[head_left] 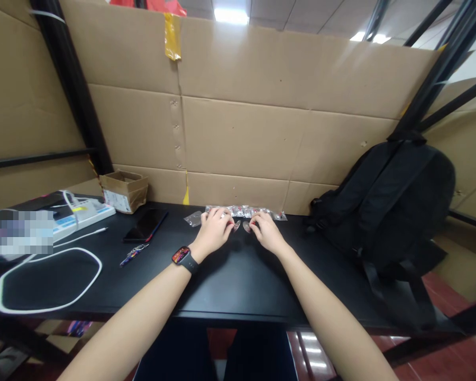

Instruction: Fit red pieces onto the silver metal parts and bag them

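Note:
Both my hands are over the back middle of a black table (238,288). My left hand (213,230), with a smartwatch (181,255) on its wrist, pinches a small round shiny piece (237,226). A similar round piece (246,227) is between the fingertips of my right hand (265,231). The two pieces are close together but apart; their exact kind is too small to tell. Just behind my hands lies a row of small clear plastic packets (246,210) with red bits in them. A loose clear bag (193,219) lies left of my left hand.
Left on the table are a phone (146,226), a keyring (133,254), a small open cardboard box (125,190), a power strip (85,216) and a looped white cable (99,264). A black backpack (404,196) stands at the right. Cardboard panels (238,137) wall off the back.

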Action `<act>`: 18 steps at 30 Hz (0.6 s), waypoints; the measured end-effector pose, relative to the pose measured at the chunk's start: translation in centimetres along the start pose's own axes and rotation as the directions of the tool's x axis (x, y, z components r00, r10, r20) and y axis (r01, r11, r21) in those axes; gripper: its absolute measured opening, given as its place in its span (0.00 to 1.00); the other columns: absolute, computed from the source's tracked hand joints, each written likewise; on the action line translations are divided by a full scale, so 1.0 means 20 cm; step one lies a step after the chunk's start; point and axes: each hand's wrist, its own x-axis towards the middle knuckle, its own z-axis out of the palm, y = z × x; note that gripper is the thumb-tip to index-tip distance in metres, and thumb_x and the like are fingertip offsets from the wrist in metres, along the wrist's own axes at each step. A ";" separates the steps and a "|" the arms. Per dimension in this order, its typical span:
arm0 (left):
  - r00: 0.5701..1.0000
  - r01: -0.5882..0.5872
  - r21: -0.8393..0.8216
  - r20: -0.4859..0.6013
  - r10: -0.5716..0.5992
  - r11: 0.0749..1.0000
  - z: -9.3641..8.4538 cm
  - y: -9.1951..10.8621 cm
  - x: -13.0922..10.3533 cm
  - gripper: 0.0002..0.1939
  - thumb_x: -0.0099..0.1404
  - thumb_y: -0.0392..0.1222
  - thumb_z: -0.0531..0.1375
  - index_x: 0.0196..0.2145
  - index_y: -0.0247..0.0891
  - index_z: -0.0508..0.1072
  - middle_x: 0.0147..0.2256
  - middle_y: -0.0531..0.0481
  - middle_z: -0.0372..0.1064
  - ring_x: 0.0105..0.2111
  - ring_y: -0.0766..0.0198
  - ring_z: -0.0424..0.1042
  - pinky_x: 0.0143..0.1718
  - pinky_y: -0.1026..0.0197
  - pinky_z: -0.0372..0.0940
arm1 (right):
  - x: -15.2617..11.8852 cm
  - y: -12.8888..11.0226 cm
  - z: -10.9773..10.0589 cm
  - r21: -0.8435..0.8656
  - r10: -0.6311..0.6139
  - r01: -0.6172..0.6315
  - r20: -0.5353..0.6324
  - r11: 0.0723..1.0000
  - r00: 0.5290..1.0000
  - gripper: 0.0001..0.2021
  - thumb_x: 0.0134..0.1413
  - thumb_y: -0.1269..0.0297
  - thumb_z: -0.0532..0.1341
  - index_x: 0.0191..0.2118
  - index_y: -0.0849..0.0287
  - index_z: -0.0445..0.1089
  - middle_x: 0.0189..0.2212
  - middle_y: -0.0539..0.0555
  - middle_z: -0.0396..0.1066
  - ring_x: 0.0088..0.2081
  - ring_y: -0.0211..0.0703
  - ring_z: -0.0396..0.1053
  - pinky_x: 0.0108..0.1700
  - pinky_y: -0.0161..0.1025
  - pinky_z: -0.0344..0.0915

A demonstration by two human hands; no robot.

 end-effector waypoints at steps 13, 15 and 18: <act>0.965 0.258 -0.480 0.088 -0.247 0.839 0.16 -0.09 0.03 0.10 0.67 0.48 0.58 0.36 0.42 0.77 0.44 0.47 0.74 0.49 0.54 0.69 0.54 0.51 0.62 | 0.02 -0.15 0.00 0.277 0.051 -0.002 -0.171 0.961 0.984 0.04 0.64 0.65 0.58 0.37 0.56 0.69 0.43 0.56 0.69 0.47 0.48 0.69 0.43 0.40 0.66; 0.969 0.244 -0.493 0.084 -0.233 0.835 0.17 -0.08 0.03 0.11 0.67 0.49 0.58 0.35 0.42 0.77 0.45 0.47 0.74 0.49 0.54 0.70 0.54 0.51 0.62 | 0.02 -0.17 0.01 0.298 0.050 0.005 -0.177 0.955 0.983 0.04 0.63 0.65 0.59 0.37 0.55 0.70 0.42 0.56 0.70 0.47 0.48 0.69 0.42 0.40 0.67; 0.971 0.236 -0.506 0.093 -0.219 0.830 0.16 -0.07 0.03 0.13 0.67 0.51 0.58 0.34 0.42 0.78 0.44 0.48 0.75 0.48 0.55 0.70 0.54 0.52 0.63 | 0.02 -0.17 0.03 0.337 0.066 -0.005 -0.167 0.941 0.984 0.04 0.62 0.64 0.59 0.36 0.55 0.70 0.43 0.57 0.71 0.48 0.49 0.70 0.43 0.41 0.69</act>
